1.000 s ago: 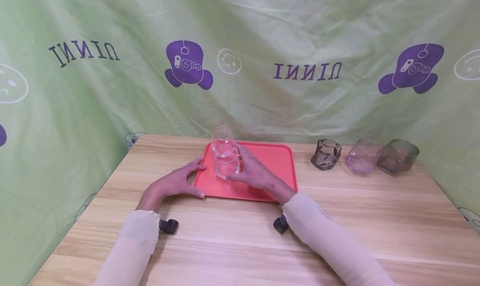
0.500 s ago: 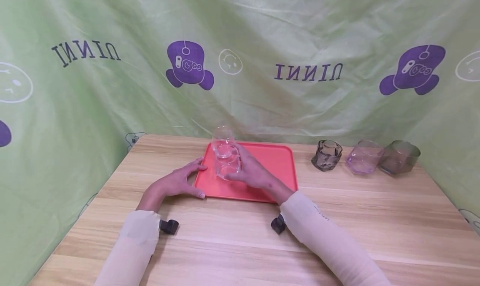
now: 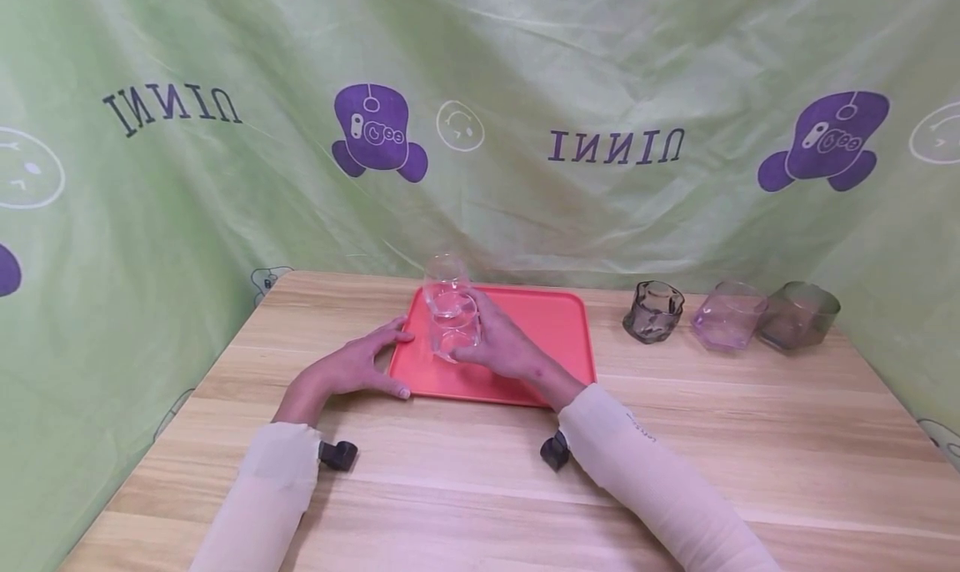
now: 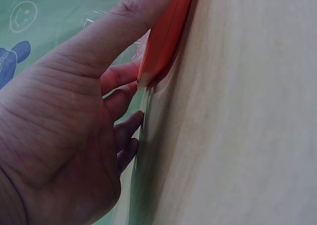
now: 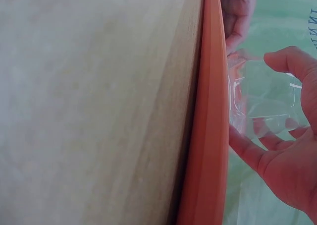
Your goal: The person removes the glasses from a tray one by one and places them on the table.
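Observation:
On the red tray (image 3: pixel 536 322) stand two clear drinking glasses, one behind the other: a front glass (image 3: pixel 450 338) and a rear glass (image 3: pixel 442 284), overlapping in the head view. My right hand (image 3: pixel 510 338) grips the front glass from its right side, with thumb in front and fingers behind, as the clear glass (image 5: pixel 255 93) in the right wrist view shows. My left hand (image 3: pixel 352 363) holds the tray's left front corner, thumb at the front edge and fingers along the left side. In the left wrist view its fingers (image 4: pixel 124 76) touch the tray rim (image 4: pixel 166 41).
To the right of the tray stand a grey faceted glass (image 3: pixel 654 312), a pale purple glass (image 3: pixel 727 315) and a dark smoky glass (image 3: pixel 798 313). All are on the wooden table (image 3: pixel 480 489). A green printed curtain (image 3: pixel 510 213) hangs behind and beside it.
The right forearm has shifted slightly to the left, while the right hand stays at the front glass. The left hand, tray and glasses look unmoved.

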`<state>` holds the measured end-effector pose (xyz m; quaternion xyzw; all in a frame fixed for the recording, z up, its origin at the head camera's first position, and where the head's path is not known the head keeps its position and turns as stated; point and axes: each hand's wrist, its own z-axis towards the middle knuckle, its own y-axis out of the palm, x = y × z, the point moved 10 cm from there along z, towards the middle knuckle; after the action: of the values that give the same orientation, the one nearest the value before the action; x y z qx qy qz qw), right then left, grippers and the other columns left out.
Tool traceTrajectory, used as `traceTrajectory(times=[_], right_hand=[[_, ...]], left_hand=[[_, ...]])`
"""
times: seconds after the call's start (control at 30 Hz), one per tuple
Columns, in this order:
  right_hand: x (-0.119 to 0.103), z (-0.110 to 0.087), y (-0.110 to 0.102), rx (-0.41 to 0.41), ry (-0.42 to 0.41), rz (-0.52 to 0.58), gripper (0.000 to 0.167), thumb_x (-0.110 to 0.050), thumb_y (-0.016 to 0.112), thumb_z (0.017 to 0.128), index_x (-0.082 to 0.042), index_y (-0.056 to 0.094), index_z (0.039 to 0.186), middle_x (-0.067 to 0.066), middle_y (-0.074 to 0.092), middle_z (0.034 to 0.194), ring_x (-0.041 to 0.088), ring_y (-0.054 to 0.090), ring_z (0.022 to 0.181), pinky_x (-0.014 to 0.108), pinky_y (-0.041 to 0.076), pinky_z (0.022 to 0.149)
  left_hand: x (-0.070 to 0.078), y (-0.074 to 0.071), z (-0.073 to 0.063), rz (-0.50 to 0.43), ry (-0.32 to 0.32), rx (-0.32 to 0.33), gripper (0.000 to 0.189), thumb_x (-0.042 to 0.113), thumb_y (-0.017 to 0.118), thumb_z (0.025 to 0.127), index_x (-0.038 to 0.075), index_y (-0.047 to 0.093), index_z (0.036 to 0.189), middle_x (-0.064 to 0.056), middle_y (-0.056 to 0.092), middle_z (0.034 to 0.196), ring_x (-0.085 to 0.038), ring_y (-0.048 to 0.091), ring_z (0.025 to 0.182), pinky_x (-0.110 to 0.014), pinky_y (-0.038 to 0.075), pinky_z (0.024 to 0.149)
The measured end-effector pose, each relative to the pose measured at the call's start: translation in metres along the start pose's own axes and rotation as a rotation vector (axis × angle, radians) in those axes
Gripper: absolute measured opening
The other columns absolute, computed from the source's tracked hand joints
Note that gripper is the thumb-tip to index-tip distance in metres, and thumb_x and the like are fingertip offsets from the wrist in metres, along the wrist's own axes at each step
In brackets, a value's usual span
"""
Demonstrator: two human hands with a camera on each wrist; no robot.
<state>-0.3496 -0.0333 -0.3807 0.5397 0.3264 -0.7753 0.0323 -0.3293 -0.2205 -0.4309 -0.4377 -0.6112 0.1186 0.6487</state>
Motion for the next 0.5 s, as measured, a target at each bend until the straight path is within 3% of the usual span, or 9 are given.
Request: traceTrajectory(times=[0.5], right_hand=[[-0.0029,-0.0032,-0.0035,0.025,-0.020,0.017,0.088,-0.004,0.082,0.084,-0.005,0.030,0.155,0.022,0.048,0.146,0.039,0.053,0.129,0.047,0.054,0.099]], left_hand=[[-0.0013,0.0003,0.0008,-0.010,0.000,0.007,0.105,0.049,0.094,0.070,0.014,0.045,0.156,-0.004,0.014,0.172,-0.035,0.013,0.155,-0.058,0.018,0.122]])
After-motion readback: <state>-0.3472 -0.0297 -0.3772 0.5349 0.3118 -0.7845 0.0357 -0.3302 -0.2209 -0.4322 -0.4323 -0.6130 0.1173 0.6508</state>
